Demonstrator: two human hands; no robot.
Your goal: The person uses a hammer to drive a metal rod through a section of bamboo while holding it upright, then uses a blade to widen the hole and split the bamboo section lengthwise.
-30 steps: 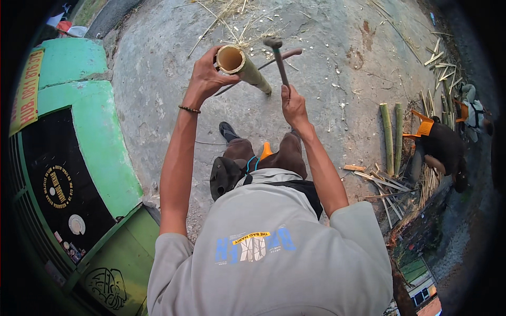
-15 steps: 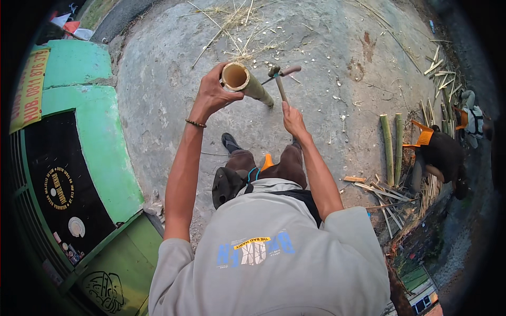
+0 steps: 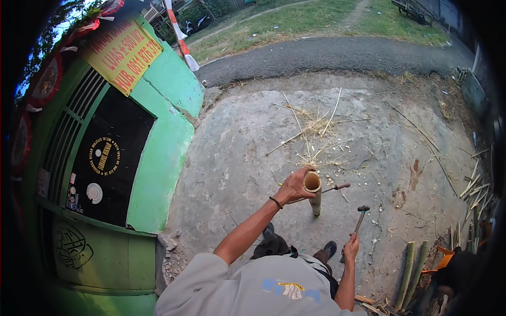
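Note:
A length of bamboo [image 3: 315, 204] stands on end on the concrete, its hollow mouth facing up. My left hand [image 3: 296, 187] is closed around its upper end, a beaded bracelet on the wrist. Behind the bamboo a long, thin tool with a brown handle [image 3: 342, 186] crosses to the right; I cannot tell whether it touches the bamboo. Off to the right, apart from the bamboo, my right hand [image 3: 350, 246] grips a hammer [image 3: 360, 221] by its handle, head upward.
Straw and thin strips [image 3: 311, 126] litter the concrete ahead. Green bamboo poles [image 3: 407, 274] and split pieces [image 3: 477, 189] lie at the right, beside an orange chair [image 3: 441, 260] and a dark figure. A green wall [image 3: 161, 168] with a yellow banner [image 3: 125, 55] stands left; a paved road [image 3: 316, 57] runs beyond.
The view has tilted up, showing the road and grass. My right hand has drawn the hammer away from the bamboo, to the right and nearer me. My left hand keeps its hold.

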